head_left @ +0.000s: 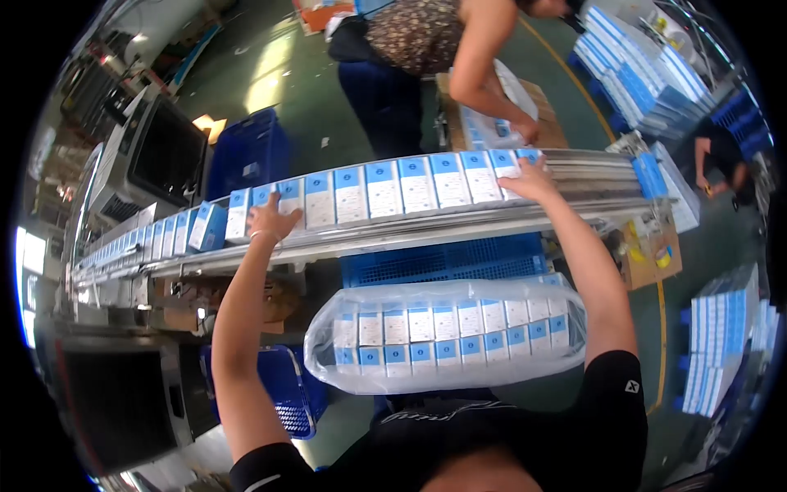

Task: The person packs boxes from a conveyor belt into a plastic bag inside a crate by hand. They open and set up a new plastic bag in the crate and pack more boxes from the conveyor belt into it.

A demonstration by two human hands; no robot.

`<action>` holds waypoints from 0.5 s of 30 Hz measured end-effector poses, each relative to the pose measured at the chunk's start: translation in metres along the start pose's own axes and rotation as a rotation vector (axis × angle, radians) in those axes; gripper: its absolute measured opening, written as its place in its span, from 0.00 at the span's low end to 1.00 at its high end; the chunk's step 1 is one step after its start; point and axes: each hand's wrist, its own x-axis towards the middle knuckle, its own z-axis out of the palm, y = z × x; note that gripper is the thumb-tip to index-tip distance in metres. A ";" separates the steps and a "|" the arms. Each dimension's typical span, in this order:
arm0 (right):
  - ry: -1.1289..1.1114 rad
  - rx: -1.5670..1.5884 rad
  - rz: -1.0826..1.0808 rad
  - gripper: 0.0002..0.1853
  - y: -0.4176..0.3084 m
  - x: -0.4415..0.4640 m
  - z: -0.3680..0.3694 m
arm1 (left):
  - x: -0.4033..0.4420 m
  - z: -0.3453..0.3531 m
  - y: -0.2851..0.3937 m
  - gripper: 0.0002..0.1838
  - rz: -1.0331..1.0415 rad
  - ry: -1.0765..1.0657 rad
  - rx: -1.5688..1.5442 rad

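Note:
A row of small white-and-blue cartons stands side by side on a narrow conveyor. At the row's left part, my left hand has its fingers over the cartons and its thumb against their front. My right hand is at the right end, thumb in front and fingers over the last carton. The stretch of cartons sits between both hands, still on the conveyor. Below, in front of my body, a clear plastic bag holds two rows of similar cartons. Fingertips behind the cartons are partly hidden.
More cartons continue along the conveyor to the left, one tilted. Across the belt, a co-worker handles a plastic-wrapped pack. Blue crates stand beyond and beneath the line. Stacked cartons are at right.

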 end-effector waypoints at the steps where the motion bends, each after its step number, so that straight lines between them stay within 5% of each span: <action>1: 0.007 -0.012 -0.009 0.53 0.001 -0.005 -0.001 | -0.003 0.006 0.001 0.46 0.025 -0.008 0.005; 7: -0.096 -0.036 0.016 0.54 0.016 -0.010 -0.019 | 0.000 0.005 0.033 0.57 -0.092 -0.131 0.067; 12: -0.137 -0.066 0.075 0.57 0.025 0.011 -0.016 | -0.006 0.020 0.057 0.56 -0.158 -0.061 0.140; 15: 0.007 0.074 -0.042 0.49 0.036 0.021 0.003 | -0.019 0.026 0.065 0.50 -0.021 0.118 -0.062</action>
